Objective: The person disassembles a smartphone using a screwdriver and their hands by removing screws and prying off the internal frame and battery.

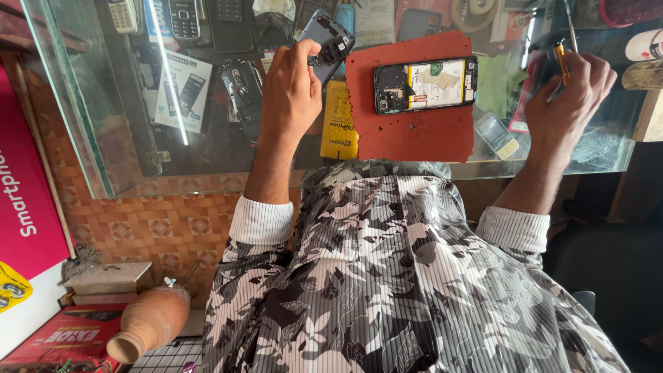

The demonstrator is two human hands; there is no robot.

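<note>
My left hand [293, 86] is raised over the glass counter [103, 138] and grips a dark phone cover piece [331, 40] by its lower edge. My right hand [570, 97] is closed around a thin screwdriver with an orange handle [561, 59], tip pointing away from me. Between the hands lies a red work mat [407, 135]. On it rests an opened phone [426, 84] with its back off, showing the battery and circuit board. Neither hand touches that phone.
A yellow packet [338, 124] lies beside the mat. Several old keypad phones [185, 19] and boxes sit under the glass, and a small phone [498, 136] is right of the mat. A clay pot [148, 321] and red box [65, 335] lie low at left.
</note>
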